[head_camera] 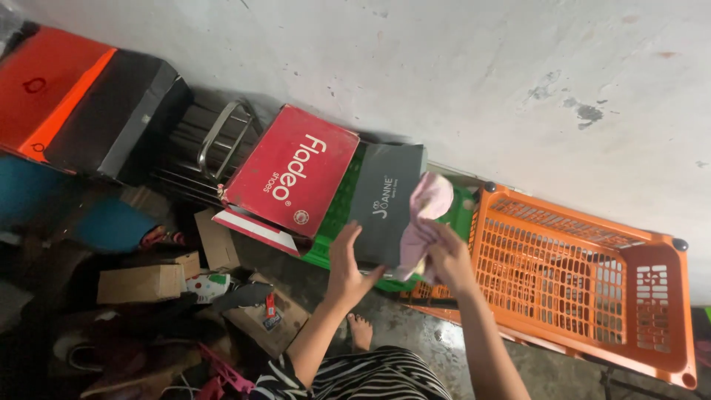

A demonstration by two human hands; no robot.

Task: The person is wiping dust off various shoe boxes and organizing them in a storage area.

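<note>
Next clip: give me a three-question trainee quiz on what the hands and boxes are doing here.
1. True or false: the right hand holds a pink cloth against the dark grey box.
2. Which lies right of the dark grey box? A) orange plastic crate B) red box C) brown cardboard box
3. What does the left hand touch?

Key
1. True
2. A
3. The dark grey box's lower edge, palm open.
</note>
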